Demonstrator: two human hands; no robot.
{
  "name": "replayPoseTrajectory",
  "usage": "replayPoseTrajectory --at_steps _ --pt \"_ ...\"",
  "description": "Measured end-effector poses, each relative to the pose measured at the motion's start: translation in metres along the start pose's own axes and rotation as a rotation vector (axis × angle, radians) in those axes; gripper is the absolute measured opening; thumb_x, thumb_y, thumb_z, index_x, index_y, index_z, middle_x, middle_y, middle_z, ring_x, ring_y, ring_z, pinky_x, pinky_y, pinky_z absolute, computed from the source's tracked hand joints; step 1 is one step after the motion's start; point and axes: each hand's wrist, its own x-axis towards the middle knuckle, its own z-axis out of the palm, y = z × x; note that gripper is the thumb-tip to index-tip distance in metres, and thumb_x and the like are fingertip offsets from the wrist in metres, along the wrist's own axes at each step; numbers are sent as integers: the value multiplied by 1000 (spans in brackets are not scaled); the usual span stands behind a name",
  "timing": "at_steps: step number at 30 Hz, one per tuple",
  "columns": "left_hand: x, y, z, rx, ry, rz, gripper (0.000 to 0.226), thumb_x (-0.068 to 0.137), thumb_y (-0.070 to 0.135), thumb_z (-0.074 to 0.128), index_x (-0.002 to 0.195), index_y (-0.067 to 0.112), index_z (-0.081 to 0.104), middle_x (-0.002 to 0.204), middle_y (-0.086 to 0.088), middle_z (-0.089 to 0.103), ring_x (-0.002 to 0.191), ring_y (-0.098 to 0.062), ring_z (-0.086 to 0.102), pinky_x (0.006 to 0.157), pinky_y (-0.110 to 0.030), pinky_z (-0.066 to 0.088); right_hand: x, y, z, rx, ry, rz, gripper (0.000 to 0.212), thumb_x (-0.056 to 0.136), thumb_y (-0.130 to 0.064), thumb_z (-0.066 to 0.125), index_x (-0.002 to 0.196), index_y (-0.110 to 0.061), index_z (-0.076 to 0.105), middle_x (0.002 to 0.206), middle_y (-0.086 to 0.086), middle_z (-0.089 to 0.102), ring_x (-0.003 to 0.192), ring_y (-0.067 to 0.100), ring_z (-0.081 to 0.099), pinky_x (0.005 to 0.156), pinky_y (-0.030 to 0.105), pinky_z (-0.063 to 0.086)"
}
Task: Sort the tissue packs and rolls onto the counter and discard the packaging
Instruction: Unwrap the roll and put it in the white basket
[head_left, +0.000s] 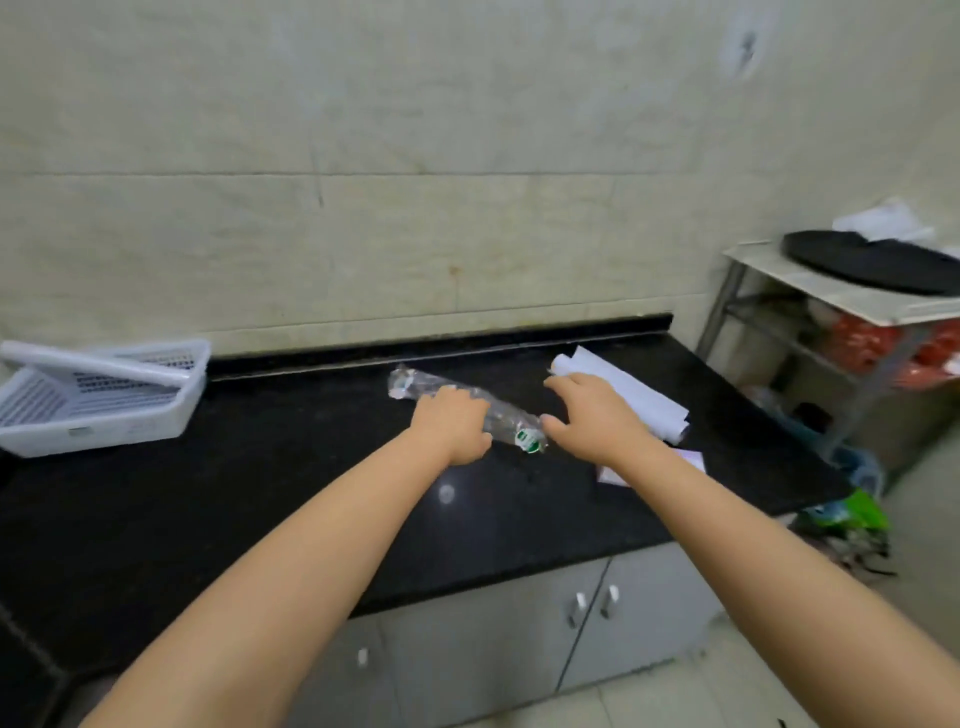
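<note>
Left hand (453, 422): palm down, fingers curled over the middle of a clear plastic wrapper (470, 407), crumpled into a long roll, lying on the black tabletop (218, 499). Wrapper's green-marked end sticks out between the two hands.

Right hand (589, 415): fingers spread and loose, grasping nothing, thumb just beside the wrapper's near end.

White tissue rolls (623, 387): on tabletop just beyond right hand, partly hidden by it.

White basket (98, 397): well left of left hand, tilted.

Glossy black counter (208, 519) (clear crinkly packaging (415, 387))
</note>
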Motion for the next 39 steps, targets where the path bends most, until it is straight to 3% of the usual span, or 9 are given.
replayPoseTrajectory --at_steps 6,13,20,26,28,32,37,39 --pt "76 117 8 -40 -44 17 44 94 34 42 133 14 46 136 -12 49 128 -29 41 101 -42 39 -8 148 -6 44 -77 103 48 87 -29 51 131 -10 45 129 13 54 121 29 46 97 36 42" --pt "142 178 24 7 -113 -17 47 95 35 42 137 16 42 140 -8 45 131 -28 38 104 -41 38 9 258 5 8 -138 190 44 86 -33 52 124 -9 51 123 12 57 112 29 52 92 39 47" --pt "215 179 39 18 -160 -51 45 94 35 43 136 16 43 138 -8 46 130 -27 39 103 -40 39 67 298 50 -49 -230 181 43 85 -37 52 117 -8 52 119 14 57 111 32 50 89 38 44" --pt "287 161 67 -47 -276 -26 50 94 36 44 140 20 38 143 -6 40 134 -26 33 105 -41 36 132 309 96 -245 -370 39 49 87 -41 51 124 -9 44 132 16 43 125 33 35 106 47 25" --pt "303 157 75 -68 -296 -35 50 94 35 44 141 19 38 143 -7 40 134 -27 33 105 -41 36 150 312 111 -228 -383 61 55 86 -41 53 130 -11 37 140 16 34 131 34 27 111 49 20" --pt "330 149 89 -135 -339 -59 50 94 34 44 140 17 38 143 -8 40 134 -28 34 105 -42 36 177 321 142 -270 -415 128 80 86 -43 55 145 -18 8 156 16 4 143 35 4 115 52 10" --pt "346 147 111 -249 -412 -80 52 94 35 46 142 20 35 147 -7 36 137 -27 29 110 -42 35 205 349 160 -264 -428 223 98 78 -48 62 146 -26 -5 156 17 -5 143 36 2 116 52 12" --pt "349 145 118 -283 -431 -108 52 94 35 46 143 20 35 148 -6 35 137 -26 28 111 -42 33 217 360 160 -150 -468 262 105 73 -51 66 145 -28 -7 155 18 4 142 36 12 115 51 16"
